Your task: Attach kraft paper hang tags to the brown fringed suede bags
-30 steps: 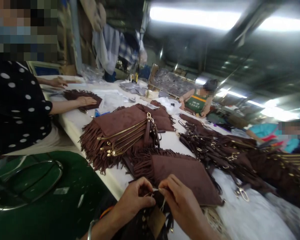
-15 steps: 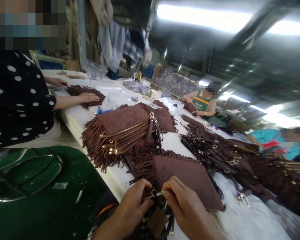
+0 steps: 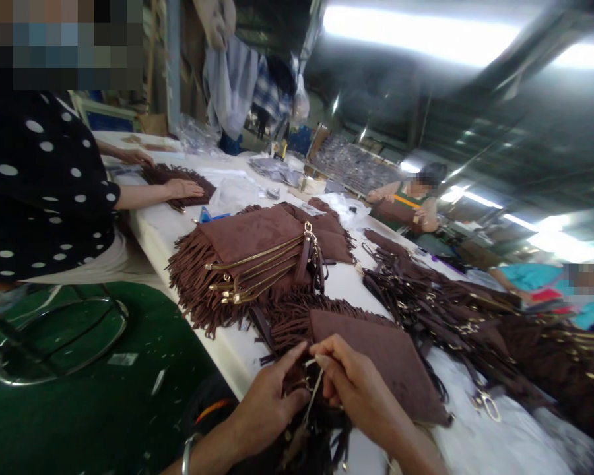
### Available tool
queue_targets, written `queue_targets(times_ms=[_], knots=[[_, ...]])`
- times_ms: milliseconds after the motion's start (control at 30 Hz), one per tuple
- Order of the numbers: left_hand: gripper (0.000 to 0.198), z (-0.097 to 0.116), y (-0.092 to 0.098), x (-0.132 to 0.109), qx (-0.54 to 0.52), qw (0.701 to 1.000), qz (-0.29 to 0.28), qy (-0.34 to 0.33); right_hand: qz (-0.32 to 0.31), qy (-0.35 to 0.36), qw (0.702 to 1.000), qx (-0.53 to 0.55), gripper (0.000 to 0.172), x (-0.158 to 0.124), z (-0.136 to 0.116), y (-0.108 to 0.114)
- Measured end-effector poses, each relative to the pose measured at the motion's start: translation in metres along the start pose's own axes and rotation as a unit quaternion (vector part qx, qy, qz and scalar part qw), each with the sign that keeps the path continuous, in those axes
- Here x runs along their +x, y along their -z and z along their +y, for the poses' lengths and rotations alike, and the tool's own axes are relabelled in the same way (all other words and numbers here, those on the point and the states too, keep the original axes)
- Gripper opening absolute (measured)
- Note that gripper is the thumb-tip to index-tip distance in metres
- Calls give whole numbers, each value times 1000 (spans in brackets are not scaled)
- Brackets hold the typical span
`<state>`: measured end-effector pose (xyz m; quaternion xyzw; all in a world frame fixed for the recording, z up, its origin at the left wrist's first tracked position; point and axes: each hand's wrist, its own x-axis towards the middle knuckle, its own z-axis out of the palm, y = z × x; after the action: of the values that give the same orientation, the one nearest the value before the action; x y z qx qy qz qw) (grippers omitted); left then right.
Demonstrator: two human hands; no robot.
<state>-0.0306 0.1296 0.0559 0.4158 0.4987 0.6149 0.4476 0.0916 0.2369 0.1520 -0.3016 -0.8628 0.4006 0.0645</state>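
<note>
A thin white string (image 3: 315,396) is pinched between thumb and forefinger of my right hand (image 3: 351,379). My left hand (image 3: 267,406) curls around a dark strap with gold-coloured hardware, its forefinger reaching up beside the string; much of its grip is hidden. Dark straps and a brown tag hang below both hands. Just beyond them, a brown fringed bag (image 3: 376,356) lies flat on the white table (image 3: 222,359). Further off, a stack of brown fringed bags (image 3: 257,237) shows gold zippers and a strap clip.
Many dark straps (image 3: 400,290) and more brown bags spread along the right side. A co-worker in a dotted top (image 3: 44,185) handles a fringed bag (image 3: 178,185) at the left. Two other people sit across the table. A metal-ringed stool (image 3: 59,336) stands on the green floor.
My right hand has risen slightly with the string, which now hangs longer and straighter. My left forefinger has stretched upward. The view has shifted a little.
</note>
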Motion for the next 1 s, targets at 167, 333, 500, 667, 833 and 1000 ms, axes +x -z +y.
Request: queue_targets(times_ms=[167,333,500,667,833,1000], knots=[[96,-7,-3,-5,-97,995,5,1,91,29,994,-47,21,-11,7,5],[73,-13,-12,-14,-87,993,78,7,71,29,993,-95,25,-30,9,12],[21,-11,-17,-17,10,995,97,37,58,65,983,-162,20,-28,4,9],[10,-8,-14,-18,93,990,87,60,25,68,975,-209,19,-20,-1,0],[8,-9,-8,-21,215,972,99,-15,7,58,971,-234,17,-19,-2,-2],[13,-8,-4,-19,273,956,82,-72,3,54,970,-239,17,-17,-3,-2]])
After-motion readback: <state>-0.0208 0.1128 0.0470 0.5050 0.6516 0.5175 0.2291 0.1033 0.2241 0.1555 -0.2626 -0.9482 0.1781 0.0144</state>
